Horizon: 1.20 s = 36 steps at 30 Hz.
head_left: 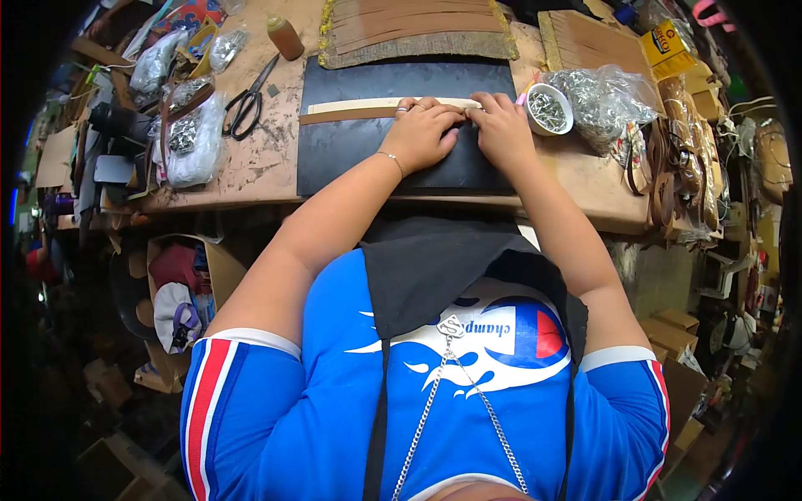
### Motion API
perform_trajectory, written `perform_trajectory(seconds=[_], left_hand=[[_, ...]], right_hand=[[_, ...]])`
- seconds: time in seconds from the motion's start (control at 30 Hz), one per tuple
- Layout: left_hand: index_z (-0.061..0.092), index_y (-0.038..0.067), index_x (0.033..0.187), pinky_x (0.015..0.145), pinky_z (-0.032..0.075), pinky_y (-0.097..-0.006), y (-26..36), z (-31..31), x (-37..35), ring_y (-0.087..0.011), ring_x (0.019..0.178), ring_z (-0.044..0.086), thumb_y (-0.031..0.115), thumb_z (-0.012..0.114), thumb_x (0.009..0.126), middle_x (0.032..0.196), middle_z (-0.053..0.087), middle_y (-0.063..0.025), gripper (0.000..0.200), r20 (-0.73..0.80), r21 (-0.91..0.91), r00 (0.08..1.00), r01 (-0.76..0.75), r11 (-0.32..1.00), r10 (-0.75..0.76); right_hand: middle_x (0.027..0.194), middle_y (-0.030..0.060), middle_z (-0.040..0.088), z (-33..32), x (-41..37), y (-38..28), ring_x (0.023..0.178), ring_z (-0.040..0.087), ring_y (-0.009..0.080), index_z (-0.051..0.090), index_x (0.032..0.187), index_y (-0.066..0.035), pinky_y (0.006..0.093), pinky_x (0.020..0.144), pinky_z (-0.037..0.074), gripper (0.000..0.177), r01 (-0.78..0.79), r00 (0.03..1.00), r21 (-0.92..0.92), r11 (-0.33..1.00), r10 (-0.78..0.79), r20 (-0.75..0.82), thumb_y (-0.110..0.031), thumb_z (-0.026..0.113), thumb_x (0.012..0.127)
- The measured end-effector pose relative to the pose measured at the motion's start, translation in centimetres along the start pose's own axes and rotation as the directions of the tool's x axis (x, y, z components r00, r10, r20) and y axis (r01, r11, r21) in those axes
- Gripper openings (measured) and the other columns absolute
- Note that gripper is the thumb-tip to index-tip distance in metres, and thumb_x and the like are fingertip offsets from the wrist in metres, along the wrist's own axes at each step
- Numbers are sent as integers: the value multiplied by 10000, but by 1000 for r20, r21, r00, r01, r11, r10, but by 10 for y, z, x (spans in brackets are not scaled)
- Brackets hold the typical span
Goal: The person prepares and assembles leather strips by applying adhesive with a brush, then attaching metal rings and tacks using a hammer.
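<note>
A brown leather strap [334, 118] lies across a black mat [359, 163], with a pale, ruler-like strip [351, 105] along its far edge. My left hand [424, 134] rests over both, its fingers curled and pressing them down. Close beside it, my right hand [501, 129] has its fingertips bent together at the right end of the strap. The thumbs of both hands nearly meet there. Whatever lies under the right fingertips is hidden. Just right of that hand stands a white bowl [550, 109] of small metal pieces.
Black-handled scissors [246, 108] and a bottle of amber liquid [285, 37] sit on the left. Cut brown leather strips [418, 21] lie beyond the mat. Right of the bowl are a plastic bag of metal parts [603, 104], a yellow box [667, 48] and hanging straps [664, 171].
</note>
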<state>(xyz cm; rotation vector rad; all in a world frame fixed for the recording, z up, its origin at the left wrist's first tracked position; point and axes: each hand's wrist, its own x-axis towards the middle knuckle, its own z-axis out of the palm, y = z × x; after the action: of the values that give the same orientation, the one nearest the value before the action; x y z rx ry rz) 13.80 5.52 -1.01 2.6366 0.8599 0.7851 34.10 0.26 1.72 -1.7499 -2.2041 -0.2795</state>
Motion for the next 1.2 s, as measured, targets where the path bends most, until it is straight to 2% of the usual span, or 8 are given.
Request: perform_trajectory(seconds=[0.37, 0.47, 0.63, 0.73, 0.8, 0.9, 1.0, 1.2], left_hand=[[762, 156, 1092, 1058, 450, -433, -5, 4, 0, -242, 1198, 640, 212, 653, 942, 1209, 735, -6, 194, -48, 59, 998, -40, 997, 43], [764, 142, 1077, 1053, 470, -443, -16, -13, -10, -267, 1183, 651, 215, 681, 926, 1215, 735, -39, 187, -244, 44, 964, -95, 994, 103], [750, 112, 1071, 1058, 482, -462, -89, -80, -46, -318, 1201, 622, 208, 710, 909, 1262, 699, -84, 192, -440, 154, 870, 318, 935, -224], [739, 118, 1111, 1092, 460, -466, -100, -88, -62, -347, 1263, 580, 242, 708, 931, 1298, 678, -95, 221, -332, 143, 871, 427, 893, -363], [718, 137, 1195, 1163, 390, -490, -94, -77, -71, -389, 1362, 503, 308, 707, 950, 1383, 631, -110, 299, -293, 171, 938, 244, 955, -187], [579, 202, 1451, 1270, 169, -575, -58, -70, -74, -387, 1542, 281, 546, 693, 939, 1628, 406, -96, 627, -109, 300, 960, 281, 912, -259], [534, 218, 1502, 1280, 141, -581, -65, -65, -68, -387, 1570, 224, 609, 693, 917, 1659, 359, -94, 721, -165, 297, 914, 405, 865, -372], [520, 213, 1517, 1280, 153, -576, -61, -70, -67, -397, 1570, 222, 603, 707, 908, 1652, 367, -107, 747, -143, 305, 931, 363, 880, -335]], right_hand=[[1370, 23, 653, 4, 4, 18, 1289, 574, 273, 790, 1187, -226, 467, 1040, 475, 341, -11, 994, 55, 998, 5, 105, -129, 594, 926], [1391, 31, 638, 4, -11, 7, 1294, 570, 276, 730, 1304, -219, 468, 1043, 475, 438, -12, 991, 34, 999, 7, 135, -86, 579, 914], [1439, 57, 605, 22, -32, 9, 1307, 560, 277, 619, 1450, -217, 461, 1059, 460, 560, 22, 1000, 60, 998, -21, -13, -53, 560, 918], [1456, 66, 587, 17, -25, 3, 1317, 553, 294, 541, 1506, -207, 457, 1073, 454, 568, -72, 993, 178, 981, 86, -75, -75, 585, 956], [1452, 75, 587, 15, -13, 8, 1323, 550, 295, 543, 1500, -199, 454, 1081, 449, 564, -58, 991, 201, 978, 80, -103, -77, 599, 953], [1435, 94, 593, 9, 10, 7, 1336, 546, 296, 555, 1478, -183, 450, 1103, 436, 553, -47, 989, 247, 968, 80, -124, -78, 622, 939], [1393, 67, 611, 5, 58, 16, 1314, 557, 293, 573, 1452, -185, 462, 1097, 437, 546, 87, 989, 215, 973, -58, -135, -84, 634, 919], [1450, 86, 588, -4, 203, 55, 1374, 524, 328, 546, 1505, -251, 515, 1135, 438, 538, -173, 962, -2, 985, 169, 216, -194, 577, 971]])
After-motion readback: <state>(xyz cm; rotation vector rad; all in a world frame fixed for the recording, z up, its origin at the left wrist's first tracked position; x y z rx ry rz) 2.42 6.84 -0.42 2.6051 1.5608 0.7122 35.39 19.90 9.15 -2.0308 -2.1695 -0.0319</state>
